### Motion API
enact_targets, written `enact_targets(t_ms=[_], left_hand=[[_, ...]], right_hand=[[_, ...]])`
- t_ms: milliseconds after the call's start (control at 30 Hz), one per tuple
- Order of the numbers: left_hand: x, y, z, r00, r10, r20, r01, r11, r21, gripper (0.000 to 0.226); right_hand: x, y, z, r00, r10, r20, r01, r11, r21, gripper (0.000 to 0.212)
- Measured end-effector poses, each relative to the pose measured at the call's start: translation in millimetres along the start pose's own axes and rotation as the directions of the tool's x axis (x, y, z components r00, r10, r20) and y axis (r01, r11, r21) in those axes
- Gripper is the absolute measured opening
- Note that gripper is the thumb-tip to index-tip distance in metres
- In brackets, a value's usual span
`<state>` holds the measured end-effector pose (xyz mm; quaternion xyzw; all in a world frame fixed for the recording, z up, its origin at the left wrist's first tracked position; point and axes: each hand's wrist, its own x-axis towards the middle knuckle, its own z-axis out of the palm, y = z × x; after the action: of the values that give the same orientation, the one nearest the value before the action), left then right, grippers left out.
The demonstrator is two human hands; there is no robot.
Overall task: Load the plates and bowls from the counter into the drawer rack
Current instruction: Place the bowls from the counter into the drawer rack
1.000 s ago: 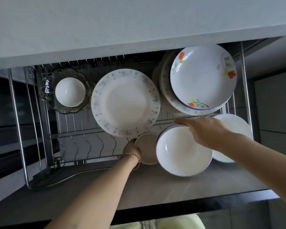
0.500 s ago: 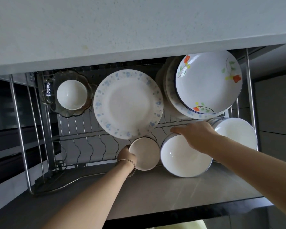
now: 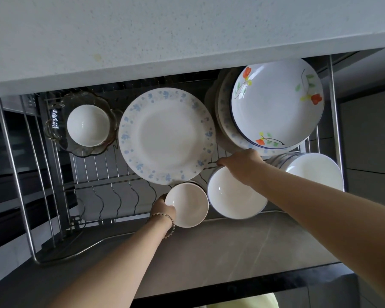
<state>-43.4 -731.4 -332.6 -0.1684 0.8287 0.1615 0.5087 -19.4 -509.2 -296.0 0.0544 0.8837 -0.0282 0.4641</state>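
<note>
Pinching the left rim of a small white bowl (image 3: 188, 205), our left hand (image 3: 162, 207) has its fingers curled round the edge; our right hand (image 3: 242, 163) is curled over the far rim of a bigger white bowl (image 3: 236, 196). Both bowls sit at the front of the drawer rack (image 3: 102, 172), edge to edge & seemingly touching, just below the blue-flowered plate (image 3: 167, 136) and orange-flowered plate (image 3: 276, 103). Step in hand, we reckon: seating these two bowls side by side. Next we need to settle them onto the wires w/o knocking the stacked bowls (image 3: 316, 170) at right, then ease our fingers off & check the counter (image 3: 165, 30) for more.
</note>
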Motion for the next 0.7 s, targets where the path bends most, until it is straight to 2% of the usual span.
enact_targets(t_ms=[167,300,467,700], left_hand=[[0.2,-0.1,-4.2,0.999,0.009,0.031,-0.009,1.000,0.015,0.038],[0.4,-1.8,-6.0,0.998,0.016,0.056,-0.017,1.000,0.019,0.039],[-1.1,-1.3,-6.2,0.998,0.025,0.052,-0.026,0.999,0.034,0.037],[-2.1,2.0,-5.4,0.999,0.024,0.029,-0.027,0.993,0.115,0.036]], right_hand=[[0.7,-11.9,-1.4,0.995,0.088,0.037,-0.091,0.989,0.115,0.052],[-2.1,-19.1,1.2,0.996,0.090,-0.001,-0.089,0.990,0.112,0.052],[5.8,-19.5,-2.6,0.987,0.155,0.047,-0.157,0.986,0.054,0.050],[-3.5,-17.9,11.4,0.959,0.284,-0.015,-0.279,0.948,0.156,0.049]])
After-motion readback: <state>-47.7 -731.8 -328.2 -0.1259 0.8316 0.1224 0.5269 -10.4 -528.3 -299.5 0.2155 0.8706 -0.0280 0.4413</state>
